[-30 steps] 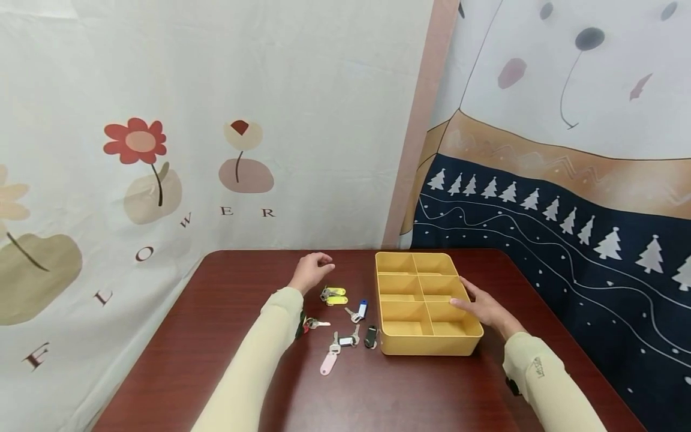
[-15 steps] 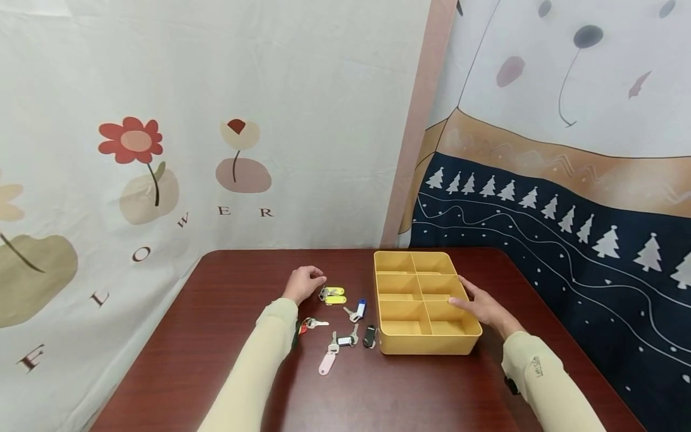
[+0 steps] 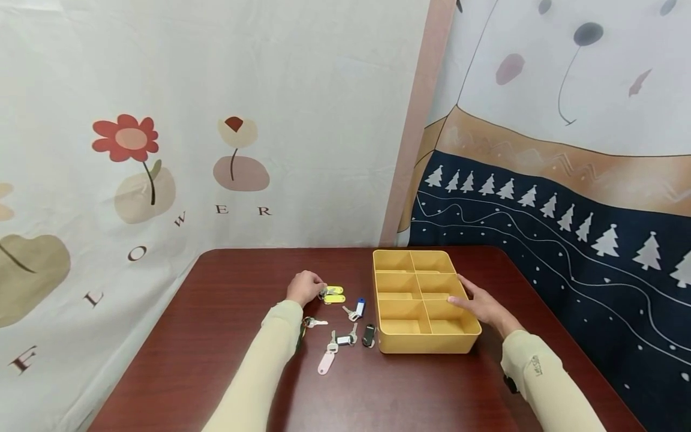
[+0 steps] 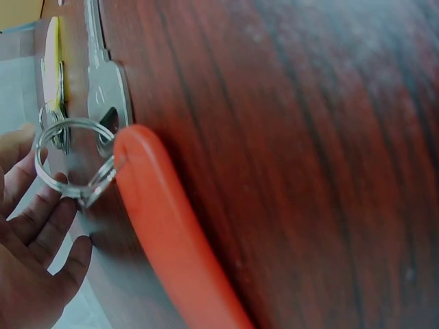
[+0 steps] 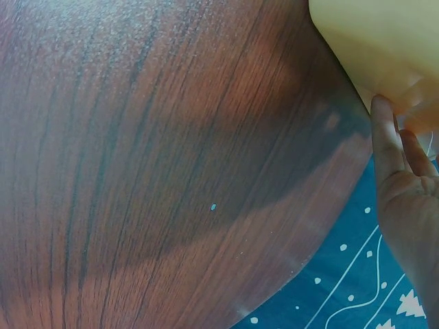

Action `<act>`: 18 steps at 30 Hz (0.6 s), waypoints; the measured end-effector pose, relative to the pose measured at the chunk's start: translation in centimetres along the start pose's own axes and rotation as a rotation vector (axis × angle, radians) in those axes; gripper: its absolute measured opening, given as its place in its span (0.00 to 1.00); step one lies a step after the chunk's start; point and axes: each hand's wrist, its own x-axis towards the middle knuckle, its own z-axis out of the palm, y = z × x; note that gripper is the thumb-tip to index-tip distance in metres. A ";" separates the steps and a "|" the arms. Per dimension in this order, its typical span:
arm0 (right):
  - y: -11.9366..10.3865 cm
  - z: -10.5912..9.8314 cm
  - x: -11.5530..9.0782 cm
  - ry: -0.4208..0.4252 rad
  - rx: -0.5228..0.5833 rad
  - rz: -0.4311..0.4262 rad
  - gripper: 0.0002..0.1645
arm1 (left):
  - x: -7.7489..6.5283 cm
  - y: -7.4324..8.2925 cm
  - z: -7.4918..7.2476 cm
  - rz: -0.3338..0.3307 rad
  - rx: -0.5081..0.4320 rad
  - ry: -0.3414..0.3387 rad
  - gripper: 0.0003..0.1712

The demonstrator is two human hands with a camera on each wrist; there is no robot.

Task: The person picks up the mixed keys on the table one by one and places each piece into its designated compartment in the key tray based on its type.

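My left hand is at the keys with two yellow tags, its fingertips at the metal end. In the left wrist view, its fingers are spread loosely near these keys; whether they touch is unclear. Closer to that camera lie a red key tag, a split ring and a silver key. My right hand holds the right side of a yellow six-part storage box, thumb over the rim and fingers along the outside wall. The right wrist view shows fingers against the box wall.
Between the left arm and the box lie a blue-tagged key, a black key tag, a white-and-black tag with its key, and a pink-tagged key. Printed cloth hangs behind the brown table.
My left hand has come down and toward me from beyond the yellow-tagged keys to their metal end. My right hand stays on the box.
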 end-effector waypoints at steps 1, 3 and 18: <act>0.0 0.0 0.0 -0.002 0.000 0.003 0.55 | 0.1 0.0 0.0 0.000 0.013 0.001 0.07; 0.0 0.0 0.1 -0.002 0.003 0.007 0.54 | 0.1 0.1 0.1 -0.004 0.038 0.003 0.06; 0.1 0.2 0.1 -0.004 0.006 0.020 0.55 | 0.5 0.5 0.2 0.000 0.031 0.012 0.08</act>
